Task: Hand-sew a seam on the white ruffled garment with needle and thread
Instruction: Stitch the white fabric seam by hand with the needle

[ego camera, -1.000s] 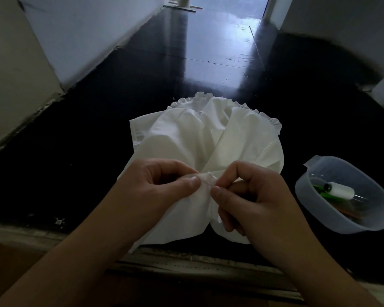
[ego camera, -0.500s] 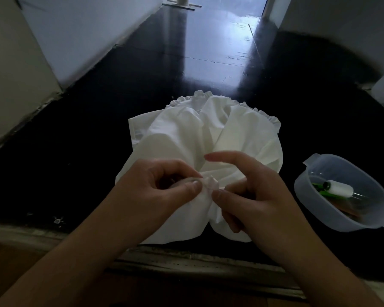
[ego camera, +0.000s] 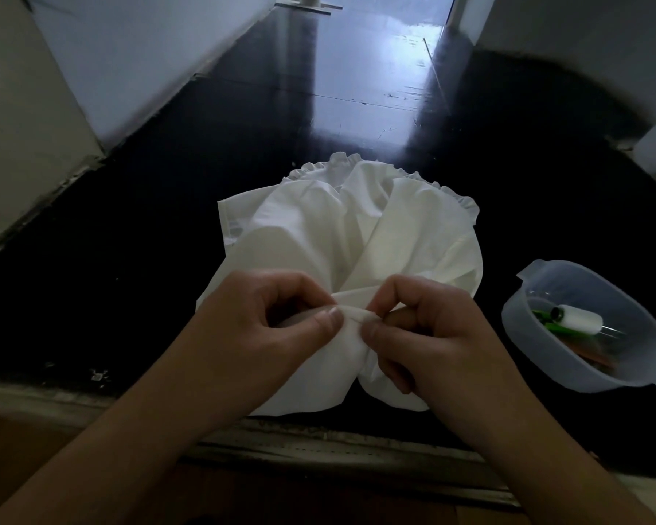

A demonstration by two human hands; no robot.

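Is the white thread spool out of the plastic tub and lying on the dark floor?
No. The white thread spool lies inside the translucent plastic tub, which sits to the right of the garment.

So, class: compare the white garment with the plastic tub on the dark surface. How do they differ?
1. The white garment is soft, opaque and crumpled; the plastic tub is rigid and translucent.
2. The left hand and right hand pinch a fold of the garment; the tub sits untouched to the right.
3. The tub holds a white spool; the garment holds nothing visible.

Both rest on the dark surface.
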